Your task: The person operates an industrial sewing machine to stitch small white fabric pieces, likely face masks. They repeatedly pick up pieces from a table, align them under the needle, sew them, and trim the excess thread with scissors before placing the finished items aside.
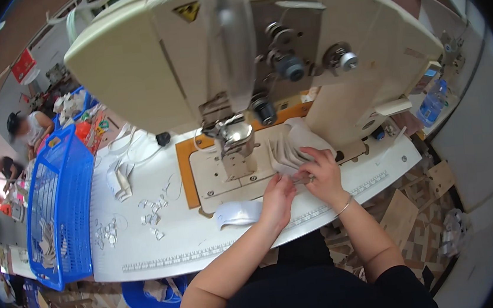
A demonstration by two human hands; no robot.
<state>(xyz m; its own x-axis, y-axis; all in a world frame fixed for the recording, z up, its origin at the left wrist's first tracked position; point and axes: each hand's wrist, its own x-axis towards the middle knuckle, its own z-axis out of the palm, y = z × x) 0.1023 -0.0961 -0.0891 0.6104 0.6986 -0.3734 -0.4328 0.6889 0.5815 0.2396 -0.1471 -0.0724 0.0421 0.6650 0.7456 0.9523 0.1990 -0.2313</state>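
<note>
A stack of curved white fabric pieces (284,154) lies on the sewing machine's bed, right of the needle area. My right hand (324,177) grips the stack's near right side, its upper fingers resting over the pieces. Close beside it, my left hand (279,200) has its fingers curled together at the stack's near edge; what they pinch is too small to make out. One separate white piece (238,213) lies flat on the table, left of my left hand. The sewing machine (126,70) looms over the work, its metal presser assembly (236,136) left of the stack.
Small white scraps (154,209) and folded white pieces (120,179) lie on the left tabletop. A printed ruler strip (173,258) follows the front edge. A tall blue basket (73,215) stands left, a blue bin (148,300) below. A water bottle (431,103) is at right; people sit far left.
</note>
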